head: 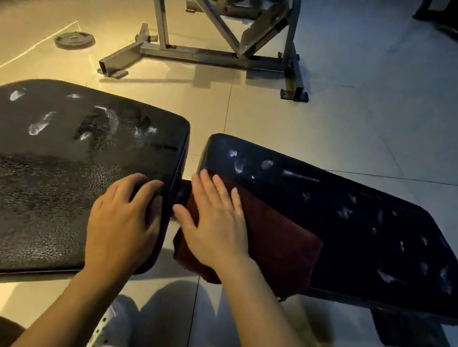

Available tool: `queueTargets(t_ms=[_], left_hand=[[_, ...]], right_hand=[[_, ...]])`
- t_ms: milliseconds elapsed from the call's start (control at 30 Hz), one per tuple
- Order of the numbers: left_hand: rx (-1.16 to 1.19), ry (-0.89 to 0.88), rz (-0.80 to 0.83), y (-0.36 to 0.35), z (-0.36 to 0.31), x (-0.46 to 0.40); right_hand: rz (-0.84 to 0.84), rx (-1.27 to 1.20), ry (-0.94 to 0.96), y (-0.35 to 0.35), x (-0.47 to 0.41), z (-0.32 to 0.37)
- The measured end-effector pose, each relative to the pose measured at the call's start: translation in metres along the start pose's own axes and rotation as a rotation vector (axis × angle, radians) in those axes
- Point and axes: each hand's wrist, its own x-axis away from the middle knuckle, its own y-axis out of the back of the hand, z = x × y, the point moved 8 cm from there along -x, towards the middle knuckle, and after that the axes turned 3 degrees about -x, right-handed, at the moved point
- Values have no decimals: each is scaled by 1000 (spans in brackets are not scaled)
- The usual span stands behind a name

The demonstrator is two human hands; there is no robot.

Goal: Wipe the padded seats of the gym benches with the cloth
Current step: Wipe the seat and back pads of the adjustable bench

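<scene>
Dark red cloth point(276, 243) lies on near left corner of right padded seat point(363, 236), under your right hand point(214, 225); fingers point(209, 188) straight, spread, pressing it flat. Your left hand point(120, 224) rests on left padded seat point(38, 170), fingers curled over its right edge. White smudges beyond fingers on both seats. Weight plate point(74, 39) and metal frame point(211, 57) on floor point(386, 109) farther off.

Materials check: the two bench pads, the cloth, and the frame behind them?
Left pad: looks like black vinyl or faux leather, with pebbled grain and a slight sheen. Right pad: probably the same; dark, smooth and glossy at the edge, grain unclear. Both carry whitish smudges. Cloth: dark red, matte and nappy, likely terry or microfibre. Frame: grey metal box tubing, probably painted steel, scuffed.
</scene>
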Motion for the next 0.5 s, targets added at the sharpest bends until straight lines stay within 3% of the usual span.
queueTargets(t_ms=[300, 433, 500], left_hand=[[-88, 6, 13, -4, -5, 0], [-86, 17, -22, -2, -6, 0], [-73, 16, -44, 0, -7, 1]], right_hand=[[-36, 14, -482, 30, 50, -172], [-84, 11, -577, 32, 60, -173], [-93, 11, -530, 28, 57, -146]])
